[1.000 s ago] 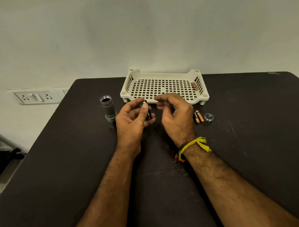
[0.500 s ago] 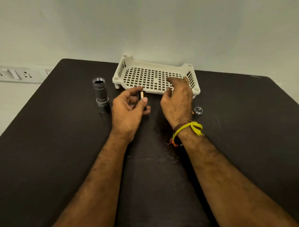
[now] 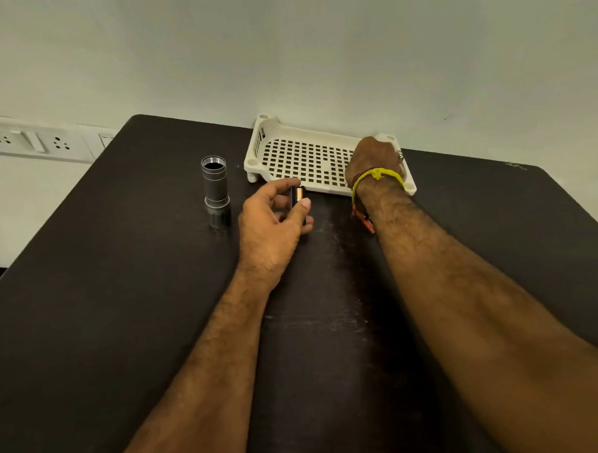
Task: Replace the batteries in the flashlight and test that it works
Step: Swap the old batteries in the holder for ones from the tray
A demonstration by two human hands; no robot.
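Grey flashlight [image 3: 216,192] standing upright, uncapped, on table [image 3: 88,304], left of hands. Left hand [image 3: 270,224] pinching battery holder [image 3: 298,200]. Right hand [image 3: 373,158] reaching into white tray [image 3: 287,141]; grip hidden, cannot tell. Risk: holder slipping from light pinch, or elbow toppling flashlight.

A dark table [image 3: 88,304] with a matte, scuffed top and rounded far corners stands against a plain pale wall [image 3: 317,47]. At the left, a white socket panel [image 3: 30,142] with a switch is mounted on the wall, just beside the table's far left corner. The light is soft and even
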